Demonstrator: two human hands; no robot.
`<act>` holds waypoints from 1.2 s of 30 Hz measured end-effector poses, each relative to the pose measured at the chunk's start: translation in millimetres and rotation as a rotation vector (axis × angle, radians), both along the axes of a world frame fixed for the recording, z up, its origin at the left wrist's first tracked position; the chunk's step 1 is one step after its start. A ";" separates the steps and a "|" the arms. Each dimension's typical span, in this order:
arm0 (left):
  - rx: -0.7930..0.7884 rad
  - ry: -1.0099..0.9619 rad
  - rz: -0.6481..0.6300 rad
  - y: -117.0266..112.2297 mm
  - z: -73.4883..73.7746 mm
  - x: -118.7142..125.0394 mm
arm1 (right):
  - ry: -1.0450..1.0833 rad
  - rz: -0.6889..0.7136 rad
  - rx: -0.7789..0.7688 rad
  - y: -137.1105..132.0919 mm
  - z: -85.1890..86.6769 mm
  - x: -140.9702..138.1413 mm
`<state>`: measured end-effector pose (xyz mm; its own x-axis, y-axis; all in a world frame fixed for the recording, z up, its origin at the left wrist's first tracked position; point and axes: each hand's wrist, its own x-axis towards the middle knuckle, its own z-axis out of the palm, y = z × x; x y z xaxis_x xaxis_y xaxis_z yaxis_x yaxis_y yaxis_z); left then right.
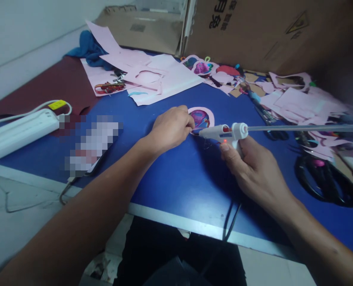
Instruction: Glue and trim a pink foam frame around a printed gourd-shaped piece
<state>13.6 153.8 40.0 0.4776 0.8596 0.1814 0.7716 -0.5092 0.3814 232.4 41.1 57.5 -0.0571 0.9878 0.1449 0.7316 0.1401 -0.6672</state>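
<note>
My right hand (247,163) is wrapped round the handle of a white glue gun (219,132) with a small red light on its side. A long clear glue stick (301,128) sticks out of its back end toward the right. The nozzle points left, at the near edge of a pink-rimmed cutout (211,116) with a shiny purple and green middle. My left hand (174,126) has its fingers curled at the left edge of this cutout, pinching it against the blue table (167,182). The fingertips are partly hidden.
A phone (95,147) on a cable and a white power strip (24,131) lie at left. Behind are pink sheets (176,77) and dark red material (51,85). Paper scraps (307,103), scissors (271,123) and a coiled black cable (325,182) lie at right. A cardboard box (259,35) stands behind.
</note>
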 end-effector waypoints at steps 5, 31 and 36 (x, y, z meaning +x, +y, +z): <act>-0.008 0.001 0.002 0.2 -0.2 -0.1 | -0.017 -0.034 0.003 -1.3 0.2 4.2; -0.010 -0.016 -0.005 1.4 -0.1 -1.1 | 0.003 -0.087 -0.010 -4.1 0.3 13.6; -0.005 -0.013 -0.008 1.6 -0.5 -1.3 | 0.001 -0.096 -0.010 -4.4 0.3 13.7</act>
<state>12.3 155.4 39.5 0.4822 0.8566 0.1836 0.7622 -0.5136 0.3941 246.1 36.7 57.8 0.0376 0.9901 0.1350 0.7409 0.0630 -0.6686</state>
